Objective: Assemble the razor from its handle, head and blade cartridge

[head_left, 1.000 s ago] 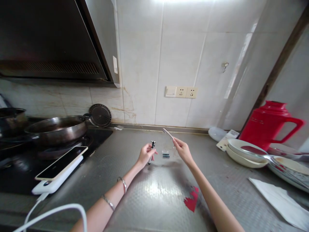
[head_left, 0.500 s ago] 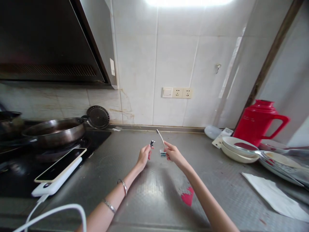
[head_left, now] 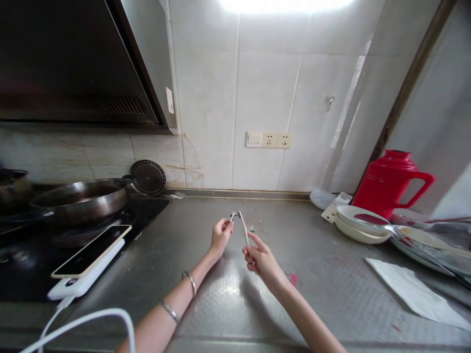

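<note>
My left hand [head_left: 221, 236] pinches a small dark and silvery object [head_left: 232, 216], too small to name, above the metal counter. My right hand [head_left: 259, 255] has its fingers closed round a thin pale stick [head_left: 244, 228], like a toothbrush, held upright and tilted left. The stick's dark-tipped top end is right beside the small object; whether they touch I cannot tell. A little teal item [head_left: 251, 229] shows just behind my right fingers, mostly hidden by them. A red patch [head_left: 293, 279] lies on the counter beyond my right forearm.
On the left, a phone [head_left: 91, 251] rests on a white power bank with a cable, near a steel pan [head_left: 83, 200] on the stove. To the right are a red thermos [head_left: 386, 184], stacked bowls [head_left: 362, 235], plates and a white paper [head_left: 414, 291].
My right hand has moved down and slightly left, bringing the stick's tip to the small object. The teal item is now mostly covered. Less of the red patch shows.
</note>
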Motion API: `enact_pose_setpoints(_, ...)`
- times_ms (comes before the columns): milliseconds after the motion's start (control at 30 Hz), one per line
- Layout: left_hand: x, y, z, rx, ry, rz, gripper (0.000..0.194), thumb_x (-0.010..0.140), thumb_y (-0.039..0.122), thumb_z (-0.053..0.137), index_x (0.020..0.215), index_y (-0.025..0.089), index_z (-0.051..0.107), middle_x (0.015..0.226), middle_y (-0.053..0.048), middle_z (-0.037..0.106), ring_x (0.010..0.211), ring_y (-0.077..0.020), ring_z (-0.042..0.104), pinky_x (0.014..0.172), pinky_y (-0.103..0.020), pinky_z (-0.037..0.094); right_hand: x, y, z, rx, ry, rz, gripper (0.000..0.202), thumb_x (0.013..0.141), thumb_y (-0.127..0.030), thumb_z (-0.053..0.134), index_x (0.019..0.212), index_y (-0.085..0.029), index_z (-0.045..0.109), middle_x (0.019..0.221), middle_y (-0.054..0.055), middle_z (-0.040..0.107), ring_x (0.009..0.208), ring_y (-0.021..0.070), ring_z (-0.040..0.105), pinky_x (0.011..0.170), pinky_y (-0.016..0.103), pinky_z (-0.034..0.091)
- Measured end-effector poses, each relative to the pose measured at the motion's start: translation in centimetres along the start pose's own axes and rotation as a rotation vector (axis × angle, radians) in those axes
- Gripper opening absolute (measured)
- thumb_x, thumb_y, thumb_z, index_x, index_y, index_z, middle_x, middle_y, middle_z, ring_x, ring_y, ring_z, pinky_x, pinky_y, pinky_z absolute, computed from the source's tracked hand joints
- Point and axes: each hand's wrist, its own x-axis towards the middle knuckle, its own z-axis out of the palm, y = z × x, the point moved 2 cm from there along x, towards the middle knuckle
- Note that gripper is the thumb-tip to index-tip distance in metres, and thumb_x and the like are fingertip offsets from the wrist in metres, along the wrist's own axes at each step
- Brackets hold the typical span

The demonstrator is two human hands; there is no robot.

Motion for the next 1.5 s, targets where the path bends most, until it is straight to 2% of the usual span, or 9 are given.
enact_pose_setpoints(133,-0.1,0.1,-0.2,0.013,0.046,0.011,0.027,0.075,0.042,0.058,0.076,0.015,0.055,0.050,0.006,0.045,0.041,-0.0059,0.037,0.042,-0.019,0.027,-0.8,-0.1,0.2,0.095,0.030,-0.001,0.072,0.057,-0.025,0.065,0.125,-0.023,0.043,0.060,-0.006,0.049,0.046,0.0054,0.035,0.041,0.017,0.017)
enact_pose_setpoints(267,-0.4,0.4,0.2,0.040,0.011,0.028,0.026,0.073,0.041,0.058,0.070,0.015,0.056,0.049,0.004,0.046,0.044,-0.0074,0.040,0.044,-0.020,0.030,-0.8,-1.1,0.6,0.111,0.048,0.014,0.074,0.056,-0.021,0.064,0.127,-0.022,0.044,0.060,-0.005,0.049,0.047,0.0061,0.034,0.041,0.017,0.017)
enact_pose_setpoints(500,-0.4,0.9,0.0,0.023,0.051,0.044,0.025,0.074,0.041,0.057,0.070,0.016,0.056,0.050,0.004,0.045,0.045,-0.0076,0.039,0.046,-0.020,0.030,-2.4,-0.2,1.2,0.175,0.032,0.069,0.077,0.057,-0.018,0.065,0.131,-0.022,0.043,0.061,-0.004,0.048,0.047,0.0056,0.033,0.040,0.017,0.014)
enact_pose_setpoints(700,-0.6,1.2,0.2,0.051,0.035,0.053,0.022,0.075,0.037,0.057,0.073,0.015,0.059,0.051,0.004,0.047,0.047,-0.0085,0.042,0.048,-0.021,0.032,-2.0,-0.9,1.1,0.225,0.065,0.047,0.080,0.056,-0.014,0.063,0.133,-0.021,0.041,0.061,-0.004,0.047,0.047,0.0051,0.033,0.039,0.015,0.014)
enact_pose_setpoints(900,-0.8,1.3,0.3,0.043,0.045,0.071,0.025,0.074,0.040,0.058,0.070,0.016,0.058,0.052,0.004,0.047,0.047,-0.0086,0.042,0.048,-0.021,0.031,-2.9,-0.7,1.1,0.252,0.068,0.060,0.076,0.056,-0.014,0.062,0.130,-0.023,0.045,0.062,-0.005,0.045,0.047,0.0048,0.030,0.037,0.015,0.011)
enact_pose_setpoints(1067,-0.9,1.3,0.5,0.049,0.019,0.079,0.024,0.074,0.039,0.057,0.071,0.015,0.058,0.053,0.003,0.047,0.048,-0.0088,0.042,0.048,-0.021,0.032,-2.3,-1.5,1.1,0.273,0.067,0.059,0.073,0.058,-0.013,0.061,0.128,-0.022,0.046,0.059,-0.005,0.044,0.045,0.0044,0.028,0.037,0.014,0.009)
enact_pose_setpoints(1267,-0.7,1.2,0.1,0.050,0.064,0.095,0.026,0.075,0.040,0.058,0.073,0.015,0.057,0.053,0.004,0.047,0.047,-0.0079,0.041,0.047,-0.020,0.031,-3.2,-0.2,1.7,0.285,0.061,0.085,0.069,0.061,-0.016,0.062,0.128,-0.022,0.047,0.059,-0.006,0.044,0.044,0.0041,0.029,0.037,0.013,0.007)
enact_pose_setpoints(1400,-0.9,1.1,0.4,0.072,0.034,0.088,0.024,0.074,0.039,0.058,0.072,0.015,0.057,0.053,0.004,0.049,0.048,-0.0089,0.043,0.049,-0.020,0.033,-2.4,-0.5,1.5,0.308,0.103,0.054,0.067,0.062,-0.014,0.060,0.127,-0.022,0.047,0.058,-0.006,0.043,0.043,0.0034,0.028,0.037,0.013,0.008)
enact_pose_setpoints(1500,-1.1,1.2,0.6,0.080,0.032,0.103,0.021,0.074,0.037,0.058,0.070,0.016,0.055,0.054,0.004,0.050,0.051,-0.0097,0.046,0.051,-0.021,0.034,-1.9,-0.7,1.6,0.302,0.110,0.083,0.064,0.063,-0.014,0.059,0.126,-0.022,0.048,0.057,-0.007,0.043,0.041,0.0028,0.026,0.037,0.012,0.008)
